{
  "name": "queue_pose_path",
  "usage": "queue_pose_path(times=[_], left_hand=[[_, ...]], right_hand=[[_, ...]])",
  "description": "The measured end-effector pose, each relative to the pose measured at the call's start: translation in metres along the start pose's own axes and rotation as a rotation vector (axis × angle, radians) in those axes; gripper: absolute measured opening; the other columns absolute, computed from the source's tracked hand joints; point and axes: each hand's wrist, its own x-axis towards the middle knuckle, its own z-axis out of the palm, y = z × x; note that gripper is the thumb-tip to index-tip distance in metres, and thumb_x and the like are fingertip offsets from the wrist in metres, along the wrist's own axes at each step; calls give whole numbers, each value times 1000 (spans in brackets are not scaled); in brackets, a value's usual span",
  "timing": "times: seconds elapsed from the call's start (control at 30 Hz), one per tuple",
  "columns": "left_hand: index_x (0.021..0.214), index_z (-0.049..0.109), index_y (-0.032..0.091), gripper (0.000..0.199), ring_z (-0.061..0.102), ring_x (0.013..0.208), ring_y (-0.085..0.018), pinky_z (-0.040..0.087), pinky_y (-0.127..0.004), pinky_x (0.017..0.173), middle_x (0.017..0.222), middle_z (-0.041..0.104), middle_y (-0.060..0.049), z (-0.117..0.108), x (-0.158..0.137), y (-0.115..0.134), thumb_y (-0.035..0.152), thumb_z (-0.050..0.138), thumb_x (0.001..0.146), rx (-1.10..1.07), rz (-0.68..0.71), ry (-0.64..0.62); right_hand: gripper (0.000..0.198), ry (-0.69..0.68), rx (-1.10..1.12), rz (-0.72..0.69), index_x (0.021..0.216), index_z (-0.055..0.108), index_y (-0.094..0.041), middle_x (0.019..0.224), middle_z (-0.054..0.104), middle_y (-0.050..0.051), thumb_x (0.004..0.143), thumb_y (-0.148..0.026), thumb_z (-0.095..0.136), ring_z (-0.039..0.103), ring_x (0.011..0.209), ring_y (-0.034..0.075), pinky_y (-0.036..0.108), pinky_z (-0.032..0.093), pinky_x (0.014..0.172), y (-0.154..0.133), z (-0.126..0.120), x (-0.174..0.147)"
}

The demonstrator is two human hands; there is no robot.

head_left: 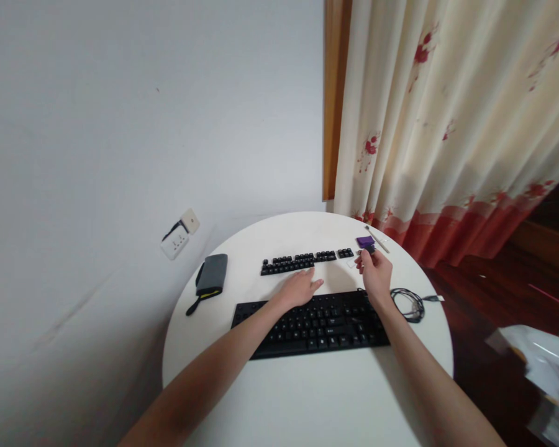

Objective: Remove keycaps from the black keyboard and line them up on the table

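My left hand is over the back edge of a black keyboard, fingers stretched out. Its fingertips are at the right end of the front row of loose black keycaps. I cannot tell whether they touch. My right hand is raised beyond the keyboard's right back corner, fingers closed on a small black piece whose kind is too small to make out. Just behind that hand lies a folded purple cloth. A thin brush lies to the cloth's right.
A coiled black cable with a USB plug lies at the right of the round white table. A grey zip case is at the left. Wall sockets are beyond it, and a flowered curtain hangs behind the right side.
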Motion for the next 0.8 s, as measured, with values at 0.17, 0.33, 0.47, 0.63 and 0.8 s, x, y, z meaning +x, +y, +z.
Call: queue_pose_path(times=[0.17, 0.33, 0.47, 0.63, 0.8], left_hand=[[118, 67, 14, 48, 64, 103, -28, 45, -36, 92, 109, 69, -15, -17, -23, 3, 42, 32, 102, -83, 59, 124], [102, 73, 19, 30, 64, 92, -21, 46, -30, 85, 99, 71, -6, -27, -52, 4, 29, 45, 97, -281, 130, 146], [92, 73, 19, 25, 63, 86, -18, 46, -28, 81, 92, 73, -3, -28, -65, 1, 23, 49, 94, -411, 100, 131], [80, 70, 17, 24, 59, 76, -16, 44, -26, 72, 79, 68, -1, -27, -70, -3, 21, 49, 91, -443, 106, 29], [83, 70, 17, 18, 57, 73, -15, 43, -25, 68, 81, 66, -1, -30, -73, -5, 24, 54, 89, -453, 155, -29]], right_hand=[[31, -351, 37, 2, 72, 60, -17, 61, 61, 1, 85, -45, 60, 53, 52, 13, 25, 44, 51, -12, 4, -10], [30, -879, -45, -33, 71, 61, -18, 61, 63, 0, 88, -43, 59, 58, 56, 14, 26, 47, 57, -25, 12, -37], [31, -975, -85, -49, 71, 61, -19, 62, 65, 0, 90, -43, 57, 60, 57, 15, 26, 47, 58, -24, 19, -54], [31, -1036, -101, -58, 72, 62, -19, 62, 64, 0, 91, -42, 56, 59, 58, 15, 26, 46, 58, -21, 24, -63], [30, -1107, -172, -122, 68, 61, -19, 61, 59, -2, 91, -38, 57, 52, 58, 14, 24, 40, 56, -24, 22, -63]])
